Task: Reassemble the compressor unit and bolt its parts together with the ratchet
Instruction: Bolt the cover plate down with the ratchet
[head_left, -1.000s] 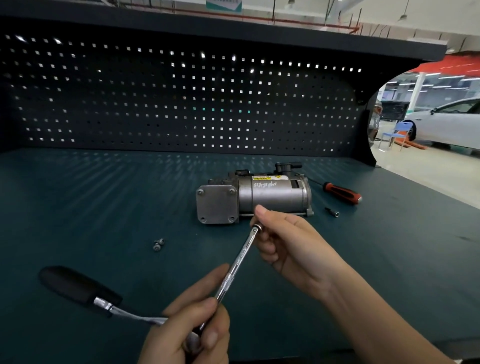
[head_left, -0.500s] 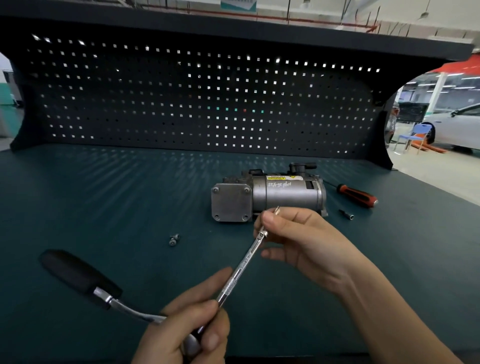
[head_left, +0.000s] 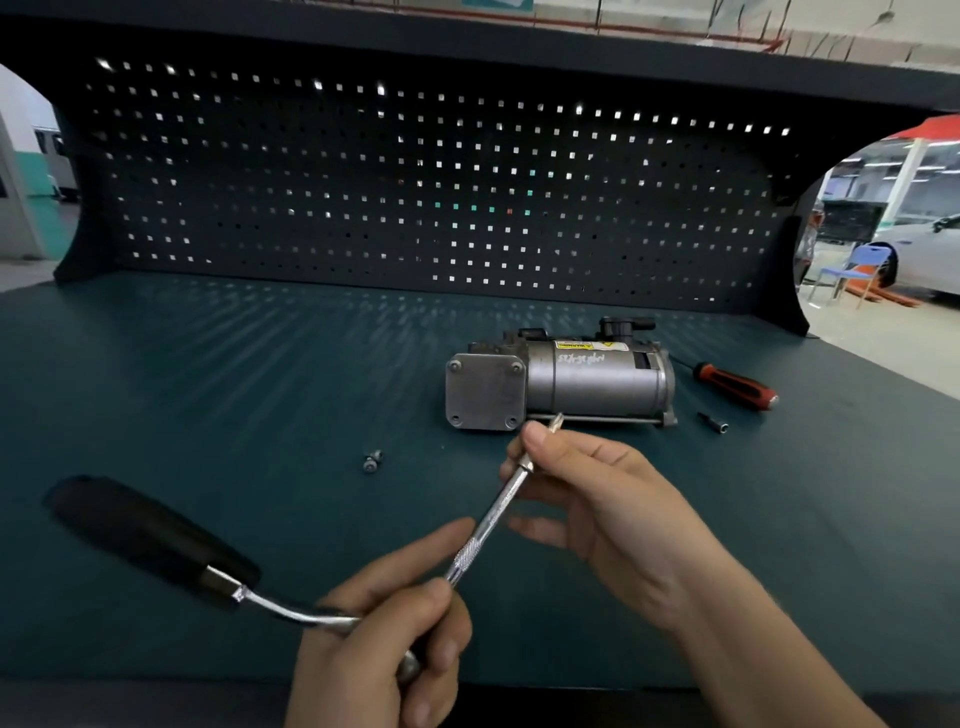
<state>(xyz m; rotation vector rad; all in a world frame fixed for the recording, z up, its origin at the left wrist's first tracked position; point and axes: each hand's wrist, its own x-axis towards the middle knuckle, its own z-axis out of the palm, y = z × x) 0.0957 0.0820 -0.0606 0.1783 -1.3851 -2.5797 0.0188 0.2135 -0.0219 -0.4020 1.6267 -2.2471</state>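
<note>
One compressor (head_left: 561, 384), one ratchet (head_left: 156, 540), one long bar (head_left: 493, 514), one screwdriver (head_left: 737, 385), one small socket (head_left: 714, 422), two little bolts (head_left: 373, 460), two hands.

Dim, even light on the bench (head_left: 208, 395); daylight pricks through the pegboard (head_left: 415, 197) holes, glinting below. Bright, washed-out openings at both upper edges. Wide-angle bowing; mild blur.
</note>
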